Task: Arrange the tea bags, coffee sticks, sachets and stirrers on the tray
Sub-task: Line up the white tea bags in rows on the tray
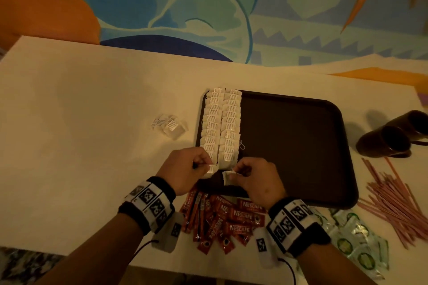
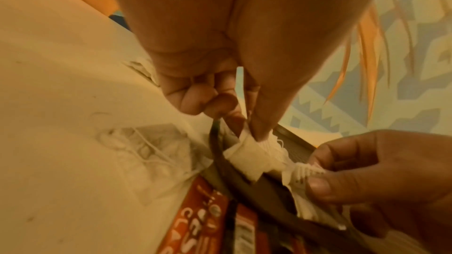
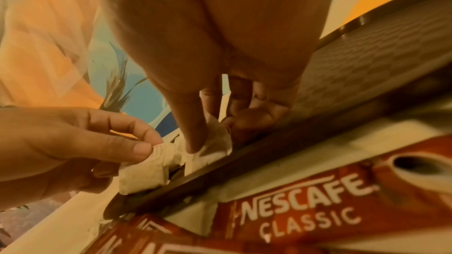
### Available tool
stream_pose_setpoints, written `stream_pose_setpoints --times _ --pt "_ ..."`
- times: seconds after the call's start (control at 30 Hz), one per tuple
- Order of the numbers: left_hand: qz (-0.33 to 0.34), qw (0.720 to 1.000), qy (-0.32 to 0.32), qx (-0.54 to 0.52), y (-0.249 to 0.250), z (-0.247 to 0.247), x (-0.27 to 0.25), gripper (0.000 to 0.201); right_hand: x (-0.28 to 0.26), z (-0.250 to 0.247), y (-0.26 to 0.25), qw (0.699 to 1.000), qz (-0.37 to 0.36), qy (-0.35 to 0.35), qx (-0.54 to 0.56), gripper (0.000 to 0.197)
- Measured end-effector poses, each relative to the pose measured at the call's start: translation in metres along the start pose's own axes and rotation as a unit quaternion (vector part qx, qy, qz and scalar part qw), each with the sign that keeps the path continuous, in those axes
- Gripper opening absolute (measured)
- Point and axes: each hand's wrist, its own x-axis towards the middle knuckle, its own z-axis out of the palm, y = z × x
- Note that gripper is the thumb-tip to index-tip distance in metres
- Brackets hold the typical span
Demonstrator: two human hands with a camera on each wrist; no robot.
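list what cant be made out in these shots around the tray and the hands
- Head view: the tray's near left corner, hidden by both hands.
- Head view: print on the tea bags, too small.
- Head view: the green sachets, partly behind the right wrist.
- Right wrist view: the coffee sticks, cut off by the bottom edge.

Dim warm amber light; wrist views soft, blurred up close; wide-angle bending at edges.
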Motion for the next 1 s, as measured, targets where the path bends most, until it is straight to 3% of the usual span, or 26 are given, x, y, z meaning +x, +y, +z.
stream_pose_setpoints --times 0.2,0.47,0.63,0.8,1.0 --pt "0.007 0.998 0.068 -0.002 -0.002 0.008 0.007 0.008 0.007 0.005 -0.004 0.998 0.024 0.049 0.022 0.011" --pt "0.041 0.993 0.107 0.017 -0.011 0.017 0.006 0.013 0.013 0.011 -0.009 0.998 0.031 0.049 0.037 0.02" --pt "0.051 0.989 0.136 0.024 -0.013 0.018 0.0 0.017 0.009 0.013 -0.007 0.995 0.006 0.094 -0.021 0.036" --pt "0.077 0.99 0.103 0.05 -0.019 0.022 -0.013 0.015 0.001 0.019 -0.008 0.995 -0.043 0.065 -0.062 0.022" --pt "0.07 0.991 0.083 0.075 -0.026 0.029 -0.012 0.014 0.004 0.028 -0.012 0.995 -0.035 0.035 -0.092 0.017"
